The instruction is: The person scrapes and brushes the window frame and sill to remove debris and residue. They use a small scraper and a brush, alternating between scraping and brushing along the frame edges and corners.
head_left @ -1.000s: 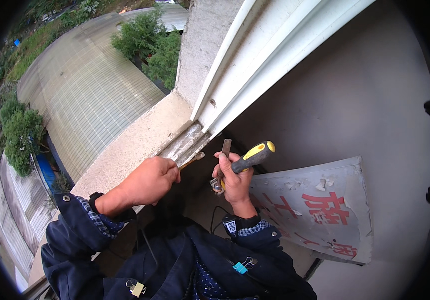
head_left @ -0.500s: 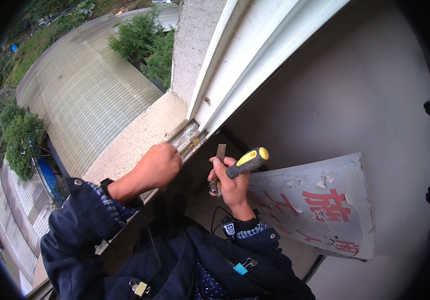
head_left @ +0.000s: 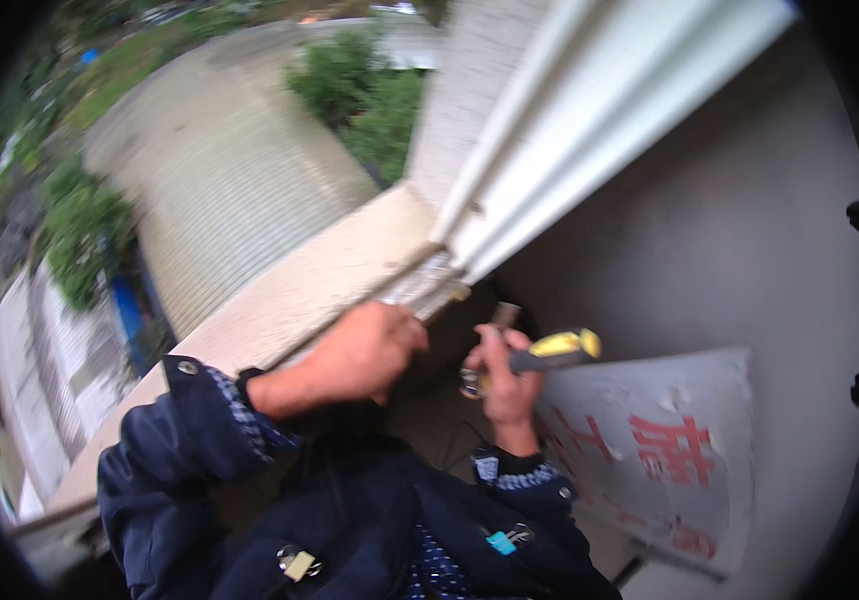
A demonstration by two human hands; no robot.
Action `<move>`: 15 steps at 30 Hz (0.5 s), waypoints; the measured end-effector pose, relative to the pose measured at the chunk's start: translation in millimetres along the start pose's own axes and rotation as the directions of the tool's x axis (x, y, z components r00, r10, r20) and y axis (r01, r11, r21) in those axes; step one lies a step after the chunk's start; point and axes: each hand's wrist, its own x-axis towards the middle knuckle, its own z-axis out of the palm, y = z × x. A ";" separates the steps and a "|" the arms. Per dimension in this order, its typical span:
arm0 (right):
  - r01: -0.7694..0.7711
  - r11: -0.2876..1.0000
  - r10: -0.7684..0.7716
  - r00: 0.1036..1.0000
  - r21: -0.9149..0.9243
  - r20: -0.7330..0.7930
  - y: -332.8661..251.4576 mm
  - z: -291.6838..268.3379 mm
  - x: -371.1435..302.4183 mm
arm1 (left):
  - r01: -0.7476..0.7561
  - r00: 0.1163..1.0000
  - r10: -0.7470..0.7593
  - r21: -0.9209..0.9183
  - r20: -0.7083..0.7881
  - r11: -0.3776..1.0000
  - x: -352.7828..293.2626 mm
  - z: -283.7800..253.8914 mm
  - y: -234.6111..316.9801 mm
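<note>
My left hand (head_left: 375, 345) is closed in a fist at the window sill, over the inner edge of the track (head_left: 420, 285). Its fingertips are turned away, so what it may hold is hidden. To its right, my right hand (head_left: 512, 395) is closed round a tool with a black-and-yellow handle (head_left: 558, 349), which sticks out to the right. A flat, dull metal end (head_left: 506, 315) rises above the fingers, and a shiny round end (head_left: 470, 383) shows below them. I cannot tell whether these belong to the same tool. Motion blurs the picture.
A white window frame (head_left: 560, 130) runs up to the right from the sill (head_left: 320, 270). Outside lie a corrugated roof (head_left: 240, 210) and trees (head_left: 360, 95) far below. A grey board with red writing (head_left: 660, 400) leans by the wall (head_left: 750, 250) at right.
The whole view has shifted, so the sill and both hands appear further right. The yellow-and-black handle lies nearer to level. My left hand stays closed at the track.
</note>
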 end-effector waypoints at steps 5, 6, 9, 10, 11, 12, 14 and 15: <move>0.036 0.999 -0.036 0.975 0.003 0.218 -9.7 18.3 -9.2 | -0.205 0.959 0.220 0.098 -0.178 0.974 -71.9 20.5 -35.4; 0.203 0.977 -0.175 0.935 -0.060 0.308 -11.3 26.2 -8.3 | -0.161 0.947 0.167 0.047 -0.274 0.986 -82.6 26.6 -41.9; 0.250 0.948 -0.075 0.772 -0.194 0.631 -14.3 54.8 -15.6 | -0.204 0.829 0.109 -0.115 -0.549 0.972 -107.2 37.2 -72.1; 0.261 0.941 -0.045 0.729 -0.217 0.683 -12.1 67.2 -20.6 | -0.250 0.770 0.093 -0.165 -0.631 0.954 -113.8 42.4 -81.7; 0.257 0.945 -0.014 0.651 -0.203 0.759 -10.3 79.0 -25.6 | -0.321 0.690 0.119 -0.154 -0.714 0.935 -117.4 47.4 -90.2; 0.191 0.961 0.044 0.609 -0.200 0.792 -7.3 91.2 -33.2 | -0.389 0.602 0.142 -0.134 -0.786 0.911 -118.3 52.4 -97.4; 0.155 0.971 0.087 0.480 -0.182 0.873 -0.5 115.7 -51.1 | -0.453 0.557 -0.016 -0.320 -0.830 0.832 -124.9 64.1 -109.6; -0.035 0.976 0.211 0.413 -0.216 0.886 -0.5 124.7 -57.4 | -0.556 0.493 -0.015 -0.328 -0.870 0.764 -127.7 68.3 -114.3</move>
